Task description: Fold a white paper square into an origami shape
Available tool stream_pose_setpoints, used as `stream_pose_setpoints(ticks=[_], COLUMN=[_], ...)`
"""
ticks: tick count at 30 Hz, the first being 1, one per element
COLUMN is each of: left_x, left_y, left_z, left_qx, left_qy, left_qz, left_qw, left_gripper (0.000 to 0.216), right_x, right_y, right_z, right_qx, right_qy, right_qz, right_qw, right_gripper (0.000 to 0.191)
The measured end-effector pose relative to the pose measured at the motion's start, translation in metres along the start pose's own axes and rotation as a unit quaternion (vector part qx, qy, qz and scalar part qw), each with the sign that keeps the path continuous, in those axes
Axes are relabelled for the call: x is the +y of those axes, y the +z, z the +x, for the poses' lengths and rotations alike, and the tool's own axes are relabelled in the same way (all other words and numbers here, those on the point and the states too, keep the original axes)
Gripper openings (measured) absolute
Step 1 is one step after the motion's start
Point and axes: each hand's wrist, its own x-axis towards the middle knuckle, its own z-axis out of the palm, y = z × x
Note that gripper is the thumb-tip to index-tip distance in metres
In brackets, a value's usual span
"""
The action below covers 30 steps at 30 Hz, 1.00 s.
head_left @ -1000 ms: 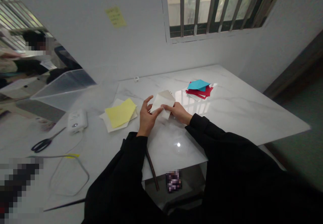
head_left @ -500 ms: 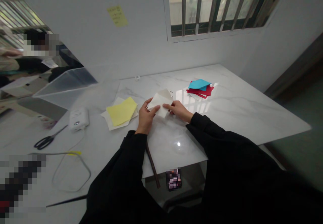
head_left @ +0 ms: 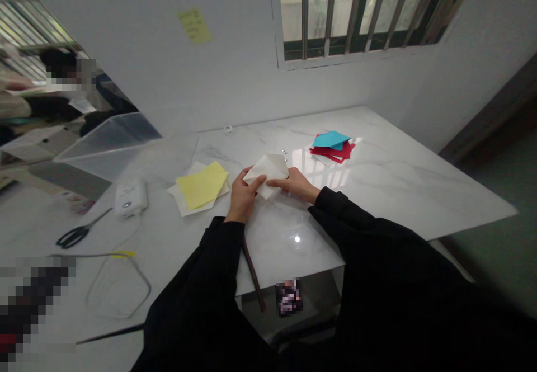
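Note:
A white sheet of paper (head_left: 268, 166), folded, is held between both hands just above the marble-patterned table (head_left: 411, 182). My left hand (head_left: 243, 196) grips its left side, thumb on top and fingers behind. My right hand (head_left: 300, 183) pinches the right side, its thumb lying across the paper; the other fingers are mostly hidden underneath. Left of my hands, yellow paper (head_left: 202, 185) lies on white sheets. Beyond my right hand rests a pile of folded papers, a blue one (head_left: 331, 139) on top of red ones (head_left: 346, 151).
Scissors (head_left: 78, 235), a white power strip (head_left: 131, 197) and a looped grey cable (head_left: 149, 285) lie to the left. A brown stick (head_left: 254, 274) reaches past the table's front edge. A sticky note (head_left: 195, 26) hangs on the wall near a barred window. Another person (head_left: 62, 61) sits far left.
The paper has turned and tilted slightly between my hands, its lower corner now nearer me. My right thumb has slid a little to the left over it.

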Motion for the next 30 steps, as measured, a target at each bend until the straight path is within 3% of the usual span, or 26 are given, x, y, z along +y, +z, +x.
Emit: stream_pose_setpoints(ticks=[9, 21, 27, 30], left_x=[-0.0024, -0.0047, -0.0037, -0.0049], left_y=[-0.0017, -0.0034, -0.0003, -0.0007], left_z=[0.0, -0.0004, -0.0022, -0.0018], left_qx=[-0.025, -0.026, -0.066, -0.051], left_qy=[0.009, 0.003, -0.02, -0.022], left_qz=[0.02, 0.036, 0.003, 0.002], left_qw=[0.999, 0.999, 0.998, 0.998], left_gripper=[0.054, 0.056, 0.057, 0.058], right_x=[-0.0014, -0.0083, -0.0046, -0.0039], right_y=[0.001, 0.0025, 0.0008, 0.0014], right_z=[-0.0007, -0.0038, -0.0017, -0.002], right_qx=[0.006, 0.017, 0.028, 0.022], right_qy=[-0.002, -0.004, 0.0, -0.002], right_qz=[0.022, 0.07, 0.086, 0.087], right_qw=[1.0, 0.997, 0.996, 0.996], right_gripper=[0.035, 0.04, 0.041, 0.045])
